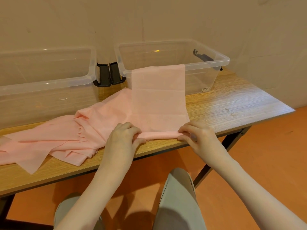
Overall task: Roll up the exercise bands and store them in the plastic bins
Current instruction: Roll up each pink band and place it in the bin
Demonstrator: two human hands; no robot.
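Now the left hand (123,135) and right hand (193,136) each pinch an end of the rolled near edge of the flat pink exercise band (158,100). Its far end drapes over the rim of the right clear plastic bin (207,55) on the wooden table (232,103), with more pink bands (54,138) heaped just left.

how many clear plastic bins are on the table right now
2. The left bin stands at the table's back left, partly cut off by the picture's edge. The right bin stands at back centre-right, with a pink band draped over its front rim.
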